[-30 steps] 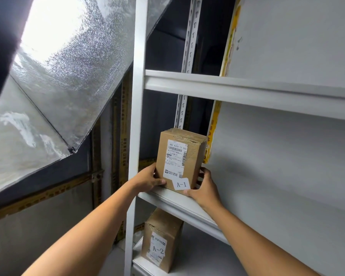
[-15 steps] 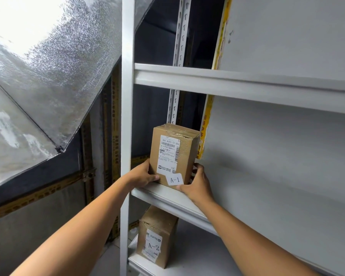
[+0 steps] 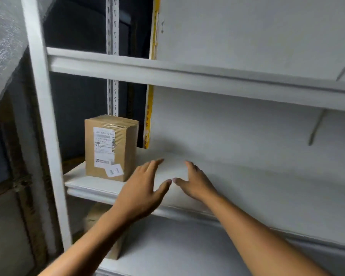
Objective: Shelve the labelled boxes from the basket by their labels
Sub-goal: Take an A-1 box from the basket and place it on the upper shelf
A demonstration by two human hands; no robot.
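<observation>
A brown cardboard box [image 3: 111,147] with a shipping label and a white tag marked A-1 stands upright at the left end of the white middle shelf [image 3: 92,185]. My left hand [image 3: 142,191] hovers to the right of the box, fingers spread, holding nothing. My right hand [image 3: 195,182] is just beside it, also open and free of the box. A second brown box [image 3: 100,216] on the shelf below is mostly hidden behind my left forearm. No basket is in view.
A white upright post [image 3: 42,124] frames the rack's left side. Another white shelf [image 3: 167,72] runs above. Bare white shelf surface stretches right of the A-1 box. Silver insulation foil [image 3: 2,46] hangs at the upper left.
Both hands have let go of the A-1 box and drawn back to the right of it. The box stays standing on the shelf. The view has shifted right.
</observation>
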